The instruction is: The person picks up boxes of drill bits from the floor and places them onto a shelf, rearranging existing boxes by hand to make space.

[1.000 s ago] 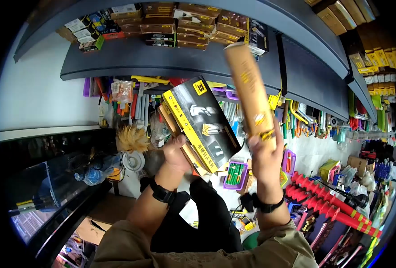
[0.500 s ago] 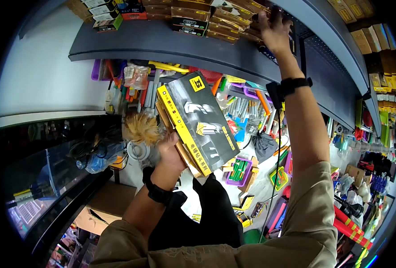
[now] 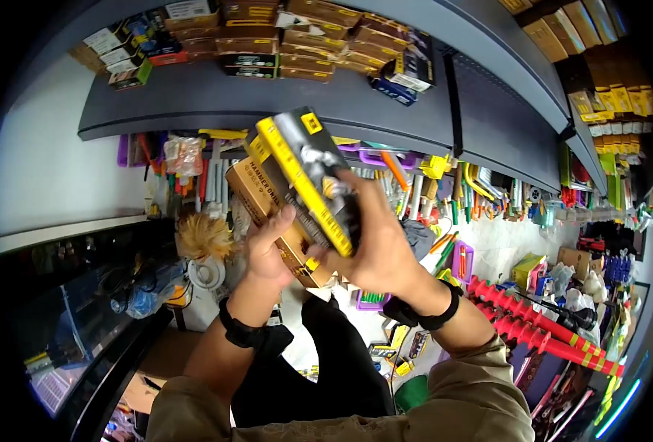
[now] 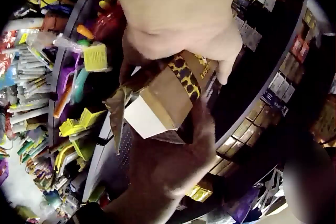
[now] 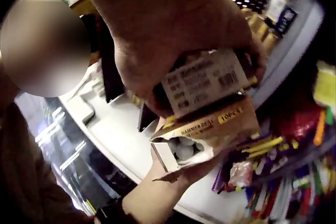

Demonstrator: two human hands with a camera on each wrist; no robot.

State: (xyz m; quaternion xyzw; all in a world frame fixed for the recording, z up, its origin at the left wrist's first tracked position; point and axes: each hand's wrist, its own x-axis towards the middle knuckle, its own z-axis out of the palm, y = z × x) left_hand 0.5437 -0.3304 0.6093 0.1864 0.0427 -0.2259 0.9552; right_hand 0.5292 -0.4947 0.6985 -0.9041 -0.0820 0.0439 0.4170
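My left hand grips a brown cardboard box printed "HAMMER DRILL", its thumb lying along the front. The end of this brown box is torn, and round grey pieces show inside it in the right wrist view. Against its right side is a black and yellow box, tilted and slightly blurred, which my right hand holds around its right edge. A white label with a barcode covers one end of the black box. Both boxes are close together in front of my body.
A dark grey shelf crosses ahead, bearing stacked brown boxes and a blue box near its edge. Tools hang or stand below. Red spiral augers lie at right, a glass case stands at left, and a purple basket sits below.
My right hand held another brown box, then reached to the upper shelf, and has come back down without it to grip the black and yellow box. The hammer drill box's front is now more exposed.
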